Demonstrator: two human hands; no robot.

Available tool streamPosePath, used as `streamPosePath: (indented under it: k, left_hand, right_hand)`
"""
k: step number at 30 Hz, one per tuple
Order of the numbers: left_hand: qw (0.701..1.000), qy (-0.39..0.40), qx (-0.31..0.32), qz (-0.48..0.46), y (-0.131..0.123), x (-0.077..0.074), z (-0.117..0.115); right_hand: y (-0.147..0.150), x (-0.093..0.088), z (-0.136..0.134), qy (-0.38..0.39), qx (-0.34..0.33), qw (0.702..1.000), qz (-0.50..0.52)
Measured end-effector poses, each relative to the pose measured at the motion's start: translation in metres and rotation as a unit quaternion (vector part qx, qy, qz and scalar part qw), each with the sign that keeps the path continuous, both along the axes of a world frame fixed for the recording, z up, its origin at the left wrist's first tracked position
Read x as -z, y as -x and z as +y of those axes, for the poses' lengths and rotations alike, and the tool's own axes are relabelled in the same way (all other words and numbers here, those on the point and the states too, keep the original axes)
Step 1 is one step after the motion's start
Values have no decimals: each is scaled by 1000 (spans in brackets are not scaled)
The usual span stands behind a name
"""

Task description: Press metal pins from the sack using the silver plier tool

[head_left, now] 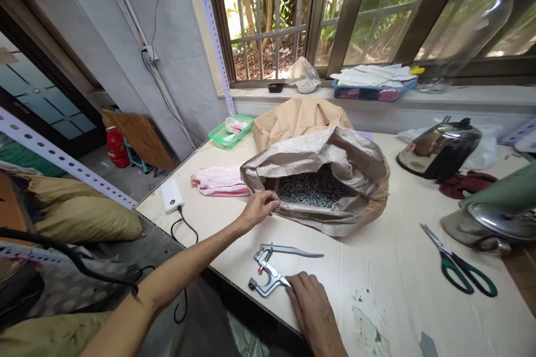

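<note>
Left hand at bag mouth; right hand on pliers

- Surface: pale cream, scuffed grey patches.
- Paper sack: brown-grey, crumpled; contents dark metallic grey.
- Snap pliers: bare silver, small red spot.
- Scissors: green handles, steel blades.
- Folded cloth: pink-white stripes.
- Small basket: bright green.

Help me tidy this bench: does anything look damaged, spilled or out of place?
The table top is chipped by its front edge. The paper sack lies crumpled on its side, open, but its metal pieces are inside.
</note>
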State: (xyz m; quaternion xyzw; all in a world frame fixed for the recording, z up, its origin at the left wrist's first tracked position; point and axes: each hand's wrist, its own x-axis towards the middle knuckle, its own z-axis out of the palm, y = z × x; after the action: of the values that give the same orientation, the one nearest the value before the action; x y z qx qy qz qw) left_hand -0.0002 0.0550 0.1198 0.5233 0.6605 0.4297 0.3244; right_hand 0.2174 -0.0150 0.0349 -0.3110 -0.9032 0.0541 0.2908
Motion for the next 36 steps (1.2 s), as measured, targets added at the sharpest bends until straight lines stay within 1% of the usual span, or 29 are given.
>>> streamPosePath:
  k: [3, 5, 8, 10, 11, 13, 16, 18, 20, 23, 28, 30, 33, 36]
  left_hand:
    - [997, 44, -12, -60, 8, 9, -28]
    - [992, 85, -23, -95, 11, 17, -43]
    - [972, 146, -33, -179, 12, 28, -60]
    - [964, 154, -30, -214, 10, 32, -70]
    - [965, 153, -27, -212, 9, 33, -76]
    - [973, 158, -17, -169, 7, 32, -89]
    - [981, 183, 4, -57, 3, 31, -110]
    - [982, 190, 18, 8, 1, 31, -121]
    - [980, 194, 27, 48, -1, 32, -128]
    - [978, 194, 36, 65, -2, 34, -133]
    - [978, 199, 36, 58, -5, 37, -133]
    - [976, 200, 43, 68, -7, 38, -135]
    - [977, 165, 63, 118, -9, 38, -141]
    - [973, 68, 100, 196, -12, 39, -152]
  right_hand:
    - [2, 0, 1, 8, -11, 1000, -13]
    - [2, -1, 2, 13, -21, 999, -21]
    - [1, -4, 3, 12, -23, 999, -22]
    - [2, -7, 3, 15, -23, 999, -24]
    - [2, -9, 3, 16, -26, 999, -26]
    - [3, -11, 1, 18, -29, 999, -32]
    - [4, -14, -2, 18, -27, 999, -38]
    - [4, -14, -5, 11, -22, 999, -37]
    - [5, -14, -6, 3, -20, 999, -38]
    - [5, -14, -8, -5, -21, 999, -42]
    - [6, -15, -11, -1, -15, 999, -49]
    - [7, -15, -11, 4, -9, 999, -52]
    - [6, -16, -8, 11, -13, 998, -55]
    - [5, -20, 0, 23, -30, 997, -64]
